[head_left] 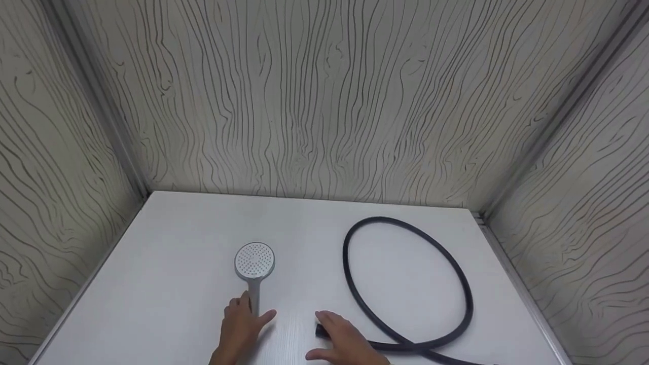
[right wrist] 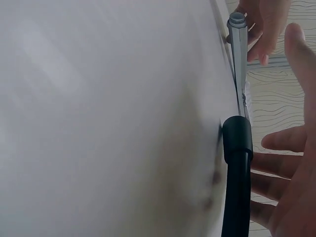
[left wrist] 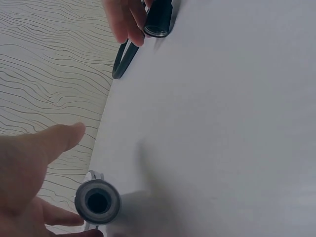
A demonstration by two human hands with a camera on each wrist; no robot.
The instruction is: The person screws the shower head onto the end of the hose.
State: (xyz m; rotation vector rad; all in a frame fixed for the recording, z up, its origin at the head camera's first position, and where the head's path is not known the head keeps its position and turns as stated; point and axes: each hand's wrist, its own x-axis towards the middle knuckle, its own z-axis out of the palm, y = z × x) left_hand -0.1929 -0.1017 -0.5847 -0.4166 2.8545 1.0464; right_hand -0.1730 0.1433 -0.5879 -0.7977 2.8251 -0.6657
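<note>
A handheld shower head (head_left: 255, 260) with a pale, dotted spray plate lies face up on the white table. Beside its grey handle, my left hand (head_left: 239, 324) has its fingers on the left side and its thumb spread away on the right. The threaded handle end (left wrist: 112, 200) faces the left wrist camera. To the right lies a black hose (head_left: 469, 299) in one large loop. My right hand (head_left: 345, 339) is over the hose's end, thumb held apart; in the right wrist view its fingers extend beside the thicker black end sleeve (right wrist: 238, 138). Whether either hand touches is unclear.
The white table (head_left: 167, 263) meets a wood-grain patterned back panel (head_left: 314, 101). Similar panels stand on the left (head_left: 40, 177) and right (head_left: 598, 203), with grey metal strips at the corners. The hose's other end runs off toward the lower right.
</note>
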